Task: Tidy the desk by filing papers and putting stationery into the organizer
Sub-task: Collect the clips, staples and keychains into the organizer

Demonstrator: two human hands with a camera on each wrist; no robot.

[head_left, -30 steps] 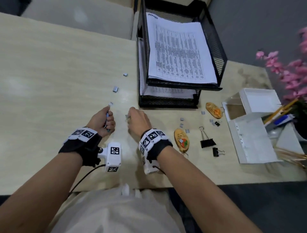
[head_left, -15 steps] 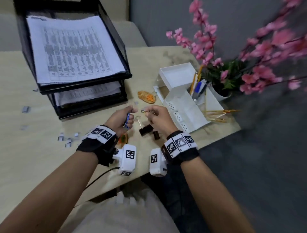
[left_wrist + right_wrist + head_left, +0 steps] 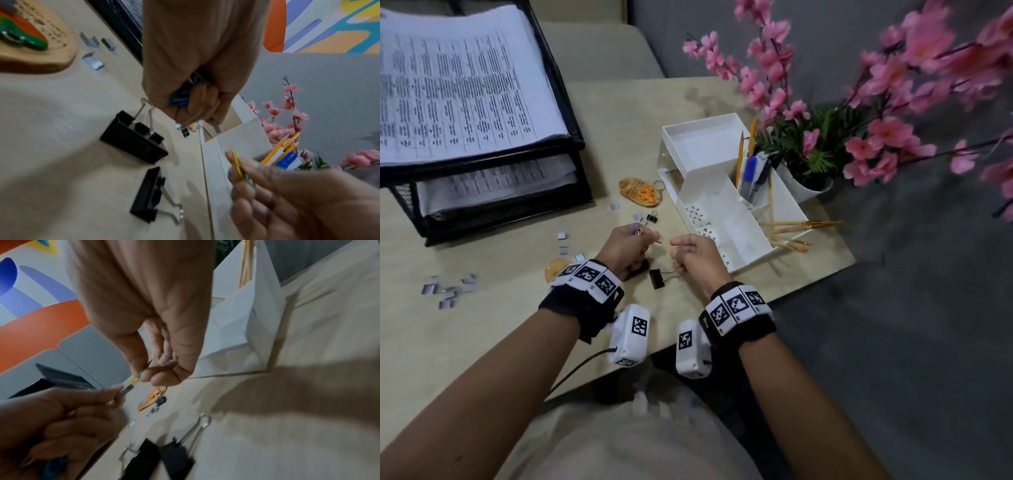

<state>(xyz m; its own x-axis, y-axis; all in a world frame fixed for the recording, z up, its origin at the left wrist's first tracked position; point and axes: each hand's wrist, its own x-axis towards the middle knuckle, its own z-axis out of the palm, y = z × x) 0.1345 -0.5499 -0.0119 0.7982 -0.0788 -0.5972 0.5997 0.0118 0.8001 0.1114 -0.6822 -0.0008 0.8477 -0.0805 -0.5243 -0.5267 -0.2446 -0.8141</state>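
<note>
My left hand (image 3: 647,240) is a fist gripping a bunch of blue and green paper clips (image 3: 180,99), with a grey staple strip (image 3: 216,128) pinched at the fingertips. A short gap to its right, my right hand (image 3: 678,245) pinches a yellow and a green paper clip (image 3: 139,375) between thumb and forefinger. Both hands hover over the desk just left of the white organizer (image 3: 726,222), whose front compartment holds nothing I can see. Two black binder clips (image 3: 133,141) (image 3: 148,194) lie on the desk under the hands.
A black mesh paper tray (image 3: 493,212) with printed sheets stands at the back left. Staple strips (image 3: 448,291), two wooden keychains (image 3: 642,197) (image 3: 556,269) and a small binder clip (image 3: 652,217) lie about. Pencils and a marker (image 3: 750,171) stand in the organizer, brushes (image 3: 801,224) and a flower pot (image 3: 808,185) beside it.
Both hands have travelled right from the desk in front of the paper tray to beside the organizer, carrying their clips. The head view swung right with them.
</note>
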